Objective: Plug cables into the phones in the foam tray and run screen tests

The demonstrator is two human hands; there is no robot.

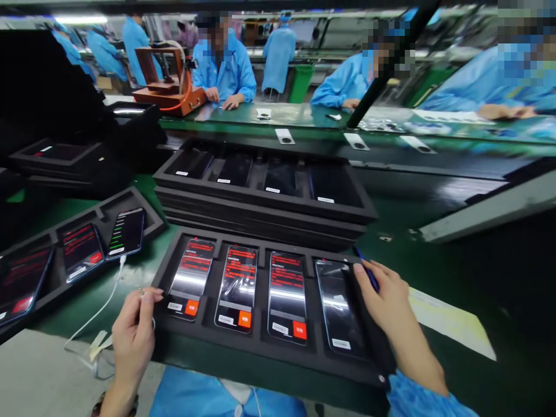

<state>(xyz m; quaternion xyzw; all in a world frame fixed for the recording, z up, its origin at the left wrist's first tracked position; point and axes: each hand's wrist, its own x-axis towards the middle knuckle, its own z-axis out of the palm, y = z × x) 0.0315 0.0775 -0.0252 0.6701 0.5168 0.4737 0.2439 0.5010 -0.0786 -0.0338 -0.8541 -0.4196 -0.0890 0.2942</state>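
Note:
A black foam tray [264, 350] with four slots lies tilted in front of me. Three smartphones [237, 284] in it show red text and an orange-red button; the rightmost smartphone [341, 307] has a dark screen. Each carries a white label. At the tray's left edge, my left hand [135, 324] is closed, its thumb and fingers pinched against the rim. My right hand [386, 301] grips the right edge, thumb on top, with a blue pen [369, 271] tucked between thumb and fingers. Its other fingertips are hidden beyond the rim.
Behind stands a stack of black trays [260, 217] with dark phones on top. Another tray [150, 217] at left holds phones, one plugged into a white cable [98, 313]. A yellowish paper [452, 324] lies right. Co-workers in blue sit across the bench [299, 116].

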